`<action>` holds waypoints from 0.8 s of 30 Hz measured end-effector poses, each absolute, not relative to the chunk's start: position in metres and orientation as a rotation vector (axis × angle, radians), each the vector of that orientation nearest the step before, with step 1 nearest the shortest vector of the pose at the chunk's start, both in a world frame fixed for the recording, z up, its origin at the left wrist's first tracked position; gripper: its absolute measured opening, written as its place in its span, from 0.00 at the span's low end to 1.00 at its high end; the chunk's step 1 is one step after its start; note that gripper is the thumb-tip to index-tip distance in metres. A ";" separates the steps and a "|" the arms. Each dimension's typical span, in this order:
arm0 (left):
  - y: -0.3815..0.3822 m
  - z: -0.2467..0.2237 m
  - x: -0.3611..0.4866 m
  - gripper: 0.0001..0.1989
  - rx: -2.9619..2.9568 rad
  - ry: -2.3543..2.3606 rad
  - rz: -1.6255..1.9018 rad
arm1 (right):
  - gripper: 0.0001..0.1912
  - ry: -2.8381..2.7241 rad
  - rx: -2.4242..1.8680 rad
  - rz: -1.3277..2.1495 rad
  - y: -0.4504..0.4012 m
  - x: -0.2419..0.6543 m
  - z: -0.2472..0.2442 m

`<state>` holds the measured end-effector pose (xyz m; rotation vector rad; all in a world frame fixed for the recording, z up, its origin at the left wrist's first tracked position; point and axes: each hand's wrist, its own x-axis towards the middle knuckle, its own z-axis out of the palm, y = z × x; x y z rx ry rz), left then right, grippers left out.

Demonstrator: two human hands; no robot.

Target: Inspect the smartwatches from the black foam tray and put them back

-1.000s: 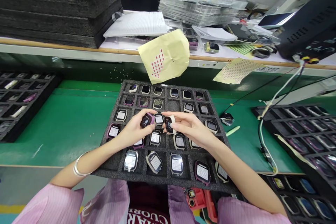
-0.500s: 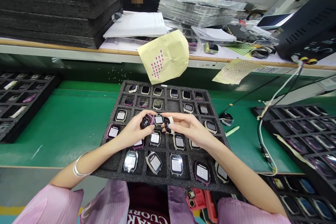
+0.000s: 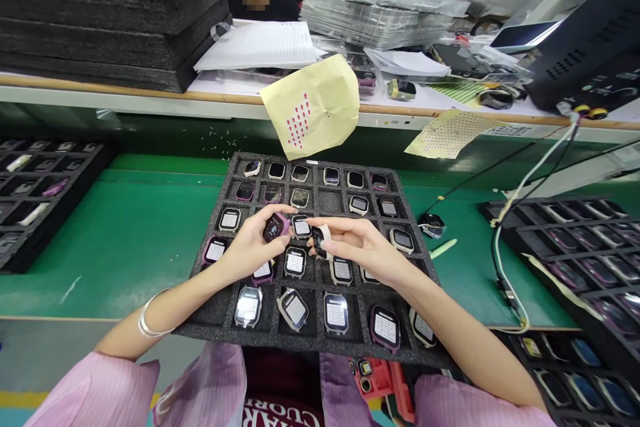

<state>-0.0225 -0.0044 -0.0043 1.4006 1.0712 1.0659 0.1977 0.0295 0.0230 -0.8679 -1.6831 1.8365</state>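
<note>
a green table (image 3: 165,213) spreads beneath and to both sides of the hands. beyond them runs a raised shelf (image 3: 150,103), with a stack of black foam trays (image 3: 100,27) on it, ahead and to the left of the left hand. right under both hands lies a compartmented black foam tray (image 3: 310,345) full of smartwatches, most with lit white screens in the rows nearer the person. a yellow sticker sheet (image 3: 320,107) with red arrows hangs over the shelf edge, ahead of the hands.

the left hand (image 3: 253,241) is closed on a purple smartwatch (image 3: 275,227), thumb and fingers at its sides, its dark screen showing small marks. the right hand (image 3: 361,241) pinches a white smartwatch (image 3: 320,240) between thumb and fingers, tilted, its dark face toward the left hand. both are held above the tray. between the hands, in a compartment, sits a light-framed smartwatch (image 3: 301,226) with a lit screen. a pale green pen (image 3: 443,249) lies on the table to the right of the right hand, beside the tray.
</note>
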 end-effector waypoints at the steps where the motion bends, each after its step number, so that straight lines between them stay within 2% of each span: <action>1: -0.004 -0.005 -0.022 0.19 1.407 1.075 1.052 | 0.21 -1.671 -0.854 1.844 0.030 0.198 0.022; 8: -0.001 -0.011 -0.016 0.28 1.118 1.004 0.978 | 0.22 -1.294 -0.816 2.122 0.034 0.195 0.019; 11: 0.000 -0.006 -0.016 0.25 0.914 0.972 0.980 | 0.22 -1.156 -0.836 2.178 0.035 0.194 0.019; 15: 0.000 0.002 -0.017 0.19 0.744 0.894 1.026 | 0.22 -1.122 -0.842 2.104 0.037 0.193 0.016; 24: -0.002 0.005 -0.016 0.23 0.763 0.836 1.068 | 0.25 -1.292 -0.845 1.922 0.030 0.192 0.014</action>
